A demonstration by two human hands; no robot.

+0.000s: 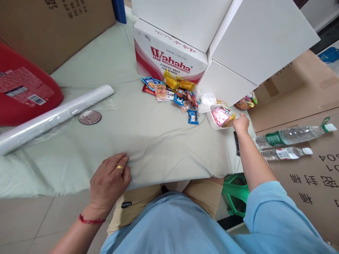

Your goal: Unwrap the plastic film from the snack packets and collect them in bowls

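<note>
My left hand (109, 181) rests flat on the near edge of a pale green cloth (148, 137), fingers spread, a gold ring on one finger and a red thread at the wrist. My right hand (241, 123) reaches out to a white bowl (212, 120) filled with snack packets (222, 115) and touches its right rim; I cannot see whether it grips the bowl. A heap of small colourful snack packets (174, 93) lies on the cloth just left of the bowl, in front of a Wahaha water carton (166, 56).
White boxes (259, 38) stand behind the bowl. Two plastic water bottles (288, 135) lie on brown cardboard at the right, a dark phone (237, 143) beside my forearm. A clear plastic roll (55, 114), a round metal disc (89, 117) and a red tub (23, 91) lie left. A green stool (235, 194) stands below.
</note>
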